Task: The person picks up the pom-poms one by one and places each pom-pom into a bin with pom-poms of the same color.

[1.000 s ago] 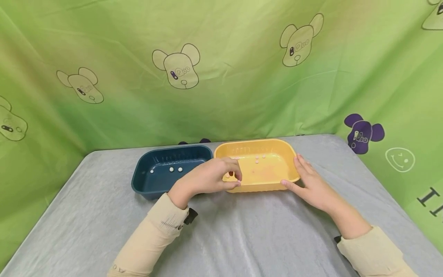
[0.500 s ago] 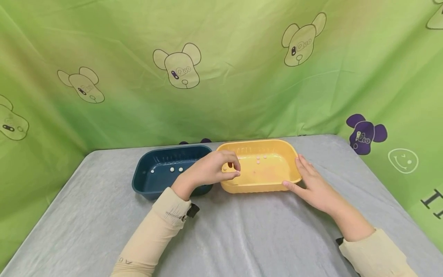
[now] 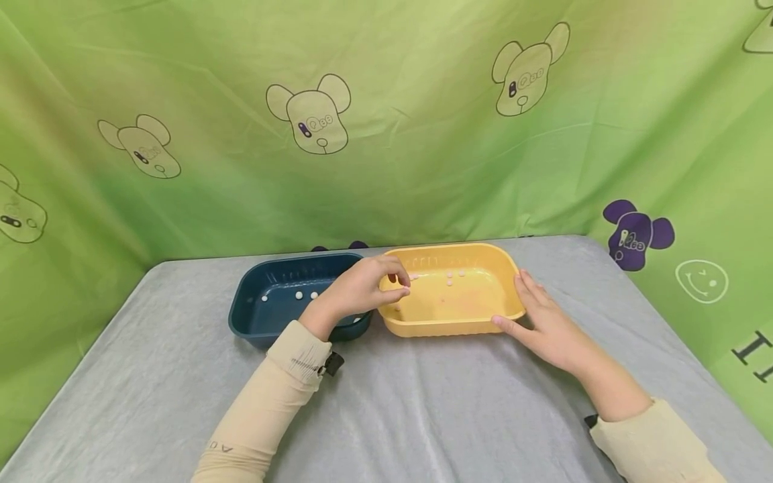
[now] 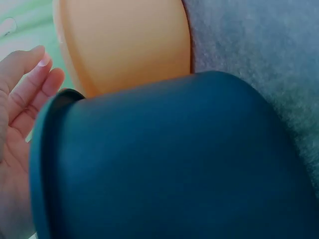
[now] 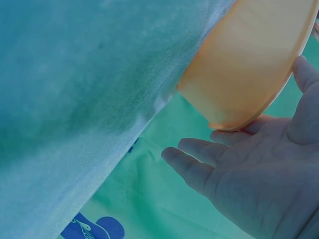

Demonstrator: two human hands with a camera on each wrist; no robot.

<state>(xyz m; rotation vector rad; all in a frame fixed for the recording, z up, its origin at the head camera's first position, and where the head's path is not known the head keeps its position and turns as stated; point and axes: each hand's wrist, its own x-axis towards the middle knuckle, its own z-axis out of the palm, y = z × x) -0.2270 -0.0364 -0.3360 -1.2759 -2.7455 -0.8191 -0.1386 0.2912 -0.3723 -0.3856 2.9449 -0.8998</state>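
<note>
My left hand [image 3: 362, 288] reaches over the right rim of a dark blue basin [image 3: 240, 315], with its fingertips over the left part of a yellow basin [image 3: 453, 328]. Thumb and index finger pinch a small whitish ball [image 4: 44, 60], clearest in the left wrist view. Straight fingers of my right hand [image 3: 546, 330] rest against the yellow basin's right end, the thumb on its front rim. Several small balls [image 3: 449, 282] lie in the yellow basin, looking pinkish there. White balls [image 3: 298, 295] are scattered on the blue basin's floor, partly hidden by my left forearm and hand.
Both basins stand side by side on a table with a grey cloth [image 3: 447, 409]. Behind the table hangs a green curtain [image 3: 410, 174] printed with mouse-like heads.
My left hand has moved a little up and left, its fingertips going from near the yellow basin's front rim to farther inside. My right hand stays at the yellow basin.
</note>
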